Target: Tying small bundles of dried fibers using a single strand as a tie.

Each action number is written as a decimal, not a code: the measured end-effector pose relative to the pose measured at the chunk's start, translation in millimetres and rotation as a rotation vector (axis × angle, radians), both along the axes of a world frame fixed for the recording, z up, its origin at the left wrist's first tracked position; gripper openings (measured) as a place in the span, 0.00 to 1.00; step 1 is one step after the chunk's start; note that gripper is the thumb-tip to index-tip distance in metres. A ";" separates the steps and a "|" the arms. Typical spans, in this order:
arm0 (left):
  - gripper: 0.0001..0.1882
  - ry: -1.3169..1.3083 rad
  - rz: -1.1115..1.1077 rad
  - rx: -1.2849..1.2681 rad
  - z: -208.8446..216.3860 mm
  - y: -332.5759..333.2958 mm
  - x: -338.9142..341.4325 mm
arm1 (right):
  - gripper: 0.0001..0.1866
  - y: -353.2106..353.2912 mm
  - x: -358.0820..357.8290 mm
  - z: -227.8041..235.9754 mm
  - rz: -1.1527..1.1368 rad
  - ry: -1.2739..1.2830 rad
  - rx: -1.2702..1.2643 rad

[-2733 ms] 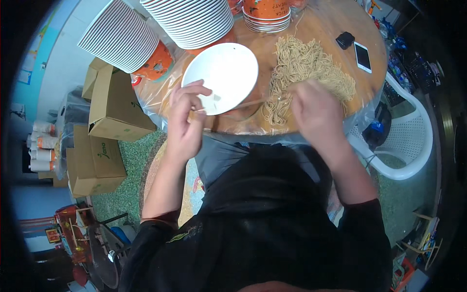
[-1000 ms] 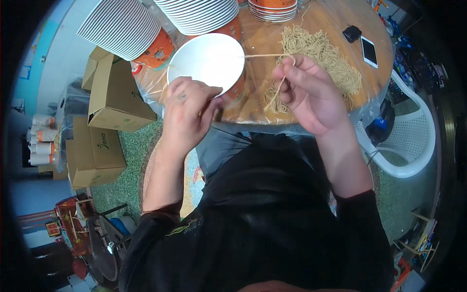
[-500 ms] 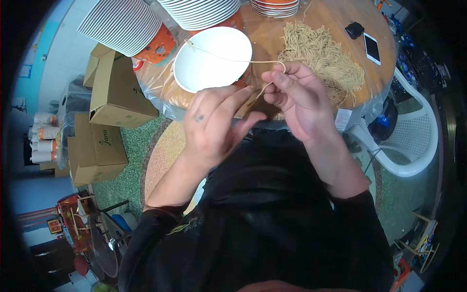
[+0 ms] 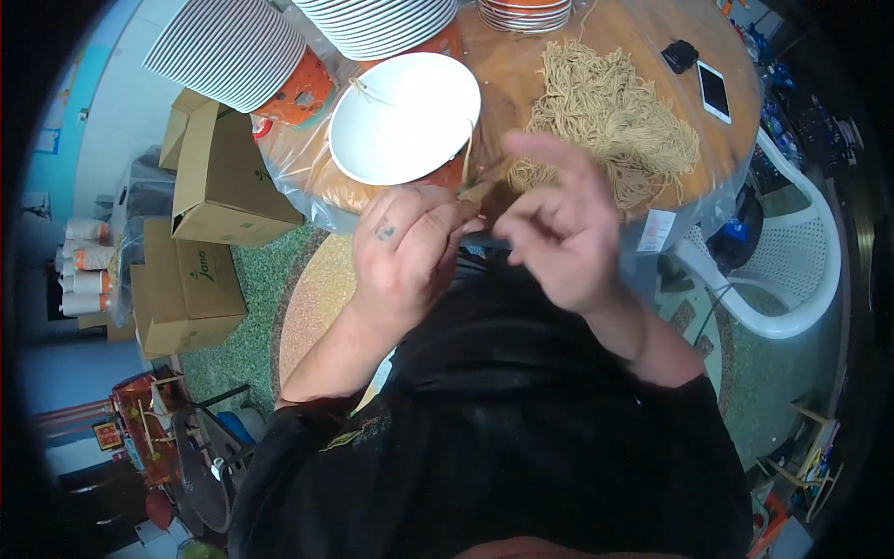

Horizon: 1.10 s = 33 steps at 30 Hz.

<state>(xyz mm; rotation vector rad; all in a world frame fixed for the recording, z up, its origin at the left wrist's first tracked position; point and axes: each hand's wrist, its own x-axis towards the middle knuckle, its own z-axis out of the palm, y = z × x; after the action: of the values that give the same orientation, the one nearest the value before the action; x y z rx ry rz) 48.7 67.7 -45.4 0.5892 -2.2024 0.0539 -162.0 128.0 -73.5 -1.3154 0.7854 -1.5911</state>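
A white-lined orange paper bucket (image 4: 405, 116) lies tilted toward me at the table's near edge, its mouth facing up. A tan cord (image 4: 470, 140) comes through its far-left wall and also hangs over its right rim, down toward my left hand (image 4: 410, 244). That hand is closed at the bucket's near side, fingertips pinched by the cord; the exact grip is partly hidden. My right hand (image 4: 563, 228) is just to the right, slightly blurred, index finger stretched out and the others bent apart, with nothing visible in it. A heap of cut tan cords (image 4: 615, 121) lies beyond it.
Nested bucket stacks (image 4: 228, 51) stand along the table's far left and back. A white phone (image 4: 714, 91) and a small black object (image 4: 680, 58) lie at the right. Cardboard boxes (image 4: 233, 200) stand on the floor at left, a white plastic chair (image 4: 792, 252) at right.
My right hand has let go of the cord, moved down a little and spread its fingers. The cord, earlier stretched across the bucket, now drops over its rim to my left hand, which has closed.
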 end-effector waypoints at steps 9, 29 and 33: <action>0.11 -0.042 0.003 0.074 6.5 5.5 12.8 | 0.18 -6.7 24.3 -24.5 0.004 0.035 -0.066; 0.10 -0.280 0.017 0.978 80.0 -73.7 11.2 | 0.06 -51.0 9.5 9.1 -0.445 0.071 0.063; 0.12 -0.435 -0.005 1.021 68.9 -84.7 8.2 | 0.06 -54.7 34.8 -44.1 -0.494 0.110 -0.203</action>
<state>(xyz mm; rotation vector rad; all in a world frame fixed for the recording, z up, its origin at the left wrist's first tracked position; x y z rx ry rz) 56.9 -17.0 23.5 1.1966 -2.5527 -1.0896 -127.2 73.3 -117.6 -1.4352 1.1024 -2.0402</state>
